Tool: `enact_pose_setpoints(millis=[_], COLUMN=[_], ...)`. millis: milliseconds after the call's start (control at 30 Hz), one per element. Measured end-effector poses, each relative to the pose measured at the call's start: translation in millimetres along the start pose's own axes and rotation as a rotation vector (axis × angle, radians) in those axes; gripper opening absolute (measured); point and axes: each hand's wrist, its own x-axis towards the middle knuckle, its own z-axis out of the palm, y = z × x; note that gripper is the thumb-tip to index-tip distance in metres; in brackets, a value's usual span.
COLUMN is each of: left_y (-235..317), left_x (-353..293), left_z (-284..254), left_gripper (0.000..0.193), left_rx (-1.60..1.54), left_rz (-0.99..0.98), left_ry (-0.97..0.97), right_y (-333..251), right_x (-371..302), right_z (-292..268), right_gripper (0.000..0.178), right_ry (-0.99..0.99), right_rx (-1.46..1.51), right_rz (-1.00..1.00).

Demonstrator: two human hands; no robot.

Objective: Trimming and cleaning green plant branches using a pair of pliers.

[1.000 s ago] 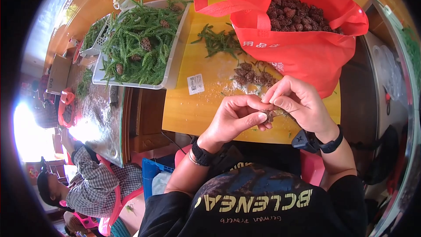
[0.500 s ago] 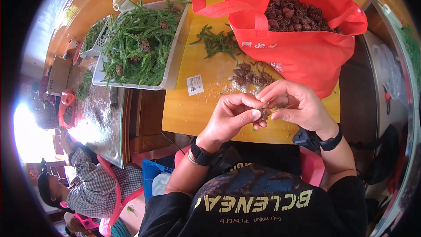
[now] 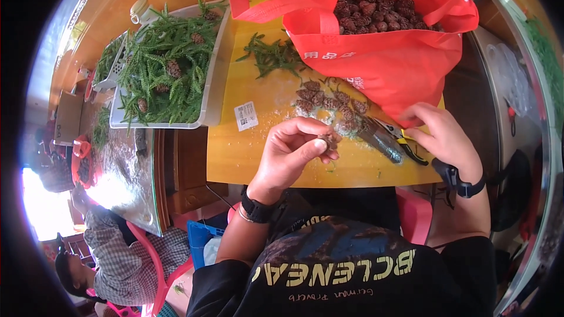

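Note:
My left hand [image 3: 296,148] pinches a small brown pine cone [image 3: 329,140] between thumb and fingers above the near part of the yellow table [image 3: 258,158]. My right hand [image 3: 437,138] has its thumb and fingers apart, just right of the pliers [image 3: 414,149] with yellow and black handles; I see nothing in its grip. Beside the pliers lies a clear-wrapped bundle of thin dark sticks or wires [image 3: 380,144]. Behind it is a loose cluster of pine cones [image 3: 329,103] amid whitish crumbs.
A red bag [image 3: 382,58] full of pine cones stands at the back right. A white bin [image 3: 212,91] at left holds green sprigs and cones. Loose sprigs [image 3: 270,56] and a white label [image 3: 246,116] lie between. Another person [image 3: 132,252] sits at far left.
My right hand has left the cone and moved right to beside the pliers. My left hand still holds the cone. The view has shifted, so the pliers and wrapped bundle now show.

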Motion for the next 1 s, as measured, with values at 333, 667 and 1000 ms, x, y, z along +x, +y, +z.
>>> enact_pose_setpoints(millis=[333, 667, 1000], left_y=[-2, 2, 1], left_x=[2, -3, -1], left_z=[1, -1, 8], left_gripper=[0.016, 0.019, 0.017], left_rx=[-0.113, -0.036, -0.074], left_rz=[0.048, 0.013, 0.002], left_ry=[0.030, 0.032, -0.051], right_y=[44, 42, -20], right_x=[-36, -44, -26], right_z=[40, 23, 26], right_gripper=[0.064, 0.052, 0.015], right_ry=[-0.055, 0.142, 0.276], right_rx=[-0.380, -0.300, 0.592], right_rz=[0.243, 0.156, 0.086])
